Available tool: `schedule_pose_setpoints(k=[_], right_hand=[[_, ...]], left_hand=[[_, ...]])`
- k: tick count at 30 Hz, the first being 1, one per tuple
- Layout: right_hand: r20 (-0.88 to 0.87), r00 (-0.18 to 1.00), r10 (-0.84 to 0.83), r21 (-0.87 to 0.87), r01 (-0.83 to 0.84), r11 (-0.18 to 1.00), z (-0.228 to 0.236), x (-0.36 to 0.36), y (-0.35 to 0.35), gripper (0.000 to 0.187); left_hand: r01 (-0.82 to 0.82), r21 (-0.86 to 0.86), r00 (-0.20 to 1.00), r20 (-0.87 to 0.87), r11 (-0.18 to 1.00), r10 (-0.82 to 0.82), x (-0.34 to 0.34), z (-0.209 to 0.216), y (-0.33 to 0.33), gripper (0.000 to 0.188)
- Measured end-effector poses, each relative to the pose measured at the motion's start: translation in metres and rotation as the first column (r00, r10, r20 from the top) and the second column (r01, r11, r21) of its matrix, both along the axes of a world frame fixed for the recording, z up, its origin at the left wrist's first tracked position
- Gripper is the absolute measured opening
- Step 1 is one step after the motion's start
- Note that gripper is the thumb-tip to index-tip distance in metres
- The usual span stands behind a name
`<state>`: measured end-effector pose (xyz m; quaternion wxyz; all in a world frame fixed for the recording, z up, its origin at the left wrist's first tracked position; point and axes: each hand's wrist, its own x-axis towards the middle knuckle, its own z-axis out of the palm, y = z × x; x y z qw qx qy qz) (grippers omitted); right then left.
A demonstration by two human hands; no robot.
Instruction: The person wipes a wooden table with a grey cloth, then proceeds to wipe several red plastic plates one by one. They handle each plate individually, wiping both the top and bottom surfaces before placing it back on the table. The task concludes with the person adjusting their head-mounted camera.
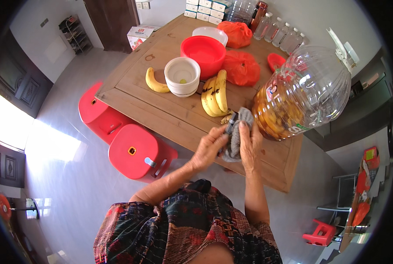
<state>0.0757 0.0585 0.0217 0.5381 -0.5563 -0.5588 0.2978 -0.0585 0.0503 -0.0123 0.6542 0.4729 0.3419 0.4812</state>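
At the table's near edge, my left hand [208, 148] grips a dark, narrow object [232, 122] whose kind I cannot make out. My right hand [250, 149] is closed on a grey cloth [234, 143], pressed against that dark object. Just beyond my hands lies a bunch of bananas [214, 94] with brown spots. To the right stands a big clear plastic jug [310, 88], its lower part filled with yellow-brown pieces in liquid. A single banana [156, 82] rests left of a stack of white bowls [182, 75].
The wooden table [139, 94] also bears a red basin [203, 52], red plastic bags [240, 68], several clear bottles [282, 34] and stacked small boxes [205, 9]. Two red stools [132, 149] stand at its left side. Another red stool [321, 233] is at the lower right.
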Motion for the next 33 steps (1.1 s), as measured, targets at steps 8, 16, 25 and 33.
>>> schedule_pose_setpoints(k=[8, 16, 25, 33], right_hand=[[0.411, 0.911, -0.03, 0.186, -0.051, 0.981, 0.004, -0.046, -0.006, 0.021], [0.468, 0.883, 0.031, -0.169, 0.055, 0.984, -0.049, 0.005, -0.024, 0.027], [0.803, 0.528, -0.278, 0.104, 0.335, 0.937, -0.102, 0.015, -0.018, 0.025], [0.747, 0.545, -0.381, 0.165, 0.403, 0.9, -0.106, 0.018, -0.021, 0.027]], left_hand=[[-0.219, 0.349, 0.949, -0.142, 0.911, 0.282, -0.015, -0.007, 0.024, 0.035], [-0.337, 0.524, 0.81, -0.262, 0.782, 0.524, -0.104, 0.048, 0.128, 0.025], [0.059, 0.801, 0.51, -0.537, 0.596, 0.672, -0.108, 0.079, 0.275, 0.026], [0.379, 0.617, 0.066, -0.762, 0.69, 0.645, -0.074, 0.036, 0.354, 0.016]])
